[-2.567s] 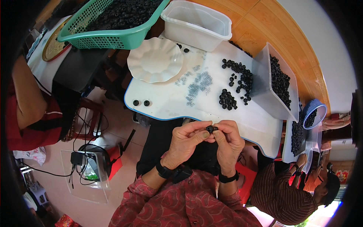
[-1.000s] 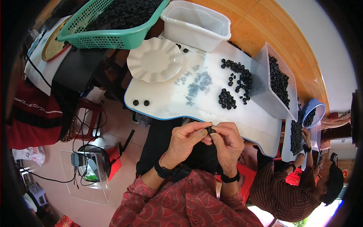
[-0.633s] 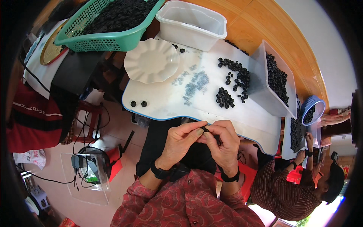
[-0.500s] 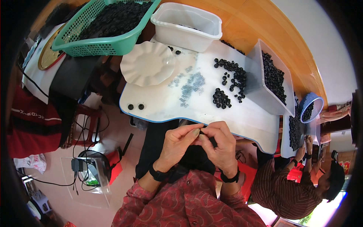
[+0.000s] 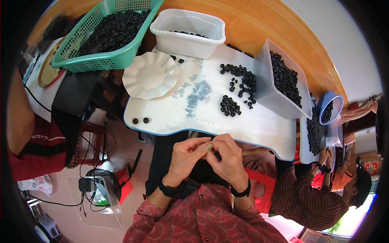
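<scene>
My left hand [image 5: 186, 160] and my right hand [image 5: 227, 158] meet in front of the table's near edge, above my lap. Both are closed in a pinch, fingertips touching; whatever lies between them is hidden by the fingers. On the white table [image 5: 170, 117] beyond, two black ring-like parts [image 5: 140, 120] sit near the left edge. Small clear pieces [image 5: 197, 97] are spread in the middle. A pile of small black parts [image 5: 230, 106] lies to their right, with a larger scatter of black parts [image 5: 245, 81] behind it.
A scalloped white plate [image 5: 150, 77] stands at the table's left. Behind are a green basket [image 5: 97, 62] of black parts and a white tub [image 5: 188, 46]. A clear bin [image 5: 269, 87] holds more. A co-worker [image 5: 312, 198] sits at right; another person's arm [image 5: 18, 117] shows at far left.
The view has shifted, so the table's things appear further left. My hands stay pinched together; a small dark spot between the fingertips is now covered. A person's arm has come in at far left.
</scene>
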### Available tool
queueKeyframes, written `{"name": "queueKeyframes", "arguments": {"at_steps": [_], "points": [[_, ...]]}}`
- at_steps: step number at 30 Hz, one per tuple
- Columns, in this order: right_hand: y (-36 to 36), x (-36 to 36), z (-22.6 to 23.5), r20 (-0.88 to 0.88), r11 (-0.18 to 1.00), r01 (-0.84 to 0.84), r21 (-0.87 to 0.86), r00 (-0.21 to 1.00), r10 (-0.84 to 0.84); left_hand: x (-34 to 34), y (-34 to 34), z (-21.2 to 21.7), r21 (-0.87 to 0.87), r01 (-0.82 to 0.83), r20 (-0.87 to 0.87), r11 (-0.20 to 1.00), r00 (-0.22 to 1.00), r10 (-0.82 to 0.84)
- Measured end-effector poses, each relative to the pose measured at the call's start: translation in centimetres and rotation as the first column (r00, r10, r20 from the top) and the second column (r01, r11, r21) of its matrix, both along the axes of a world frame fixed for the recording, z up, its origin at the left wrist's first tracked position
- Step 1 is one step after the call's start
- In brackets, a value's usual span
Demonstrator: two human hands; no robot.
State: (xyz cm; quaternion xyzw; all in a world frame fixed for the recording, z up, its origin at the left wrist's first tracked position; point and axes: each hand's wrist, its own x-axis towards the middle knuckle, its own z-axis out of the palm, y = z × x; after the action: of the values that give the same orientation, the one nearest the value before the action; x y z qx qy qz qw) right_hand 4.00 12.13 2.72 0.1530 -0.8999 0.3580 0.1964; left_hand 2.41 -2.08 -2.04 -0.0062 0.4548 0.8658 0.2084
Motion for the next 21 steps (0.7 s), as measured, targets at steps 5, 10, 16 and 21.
{"name": "queueKeyframes", "arguments": {"at_steps": [5, 10, 16, 21], "points": [[0.1, 0.3, -0.2, 0.040, 1.000, 0.013, -0.026, 0.999, -0.012, 0.0, 0.1, -0.5, -0.006, 0.014, 0.005, 1.000, 1.000, -0.014], [0.2, 0.8, -0.3, 0.081, 0.996, 0.028, -0.089, 0.997, -0.021, 0.1, 0.3, -0.1, -0.036, 0.010, -0.010, 0.999, 1.000, -0.010], [0.5, 1.0, -0.5, 0.133, 0.985, 0.043, -0.166, 0.991, -0.021, 0.0, 0.3, 0.0, -0.058, 0.035, -0.033, 0.998, 0.999, -0.037], [0.5, 1.3, -1.2, 0.219, 0.903, 0.151, -0.402, 0.974, -0.064, 0.0, 0.1, 0.1, 0.017, 0.054, -0.050, 0.998, 0.997, -0.053]]}}
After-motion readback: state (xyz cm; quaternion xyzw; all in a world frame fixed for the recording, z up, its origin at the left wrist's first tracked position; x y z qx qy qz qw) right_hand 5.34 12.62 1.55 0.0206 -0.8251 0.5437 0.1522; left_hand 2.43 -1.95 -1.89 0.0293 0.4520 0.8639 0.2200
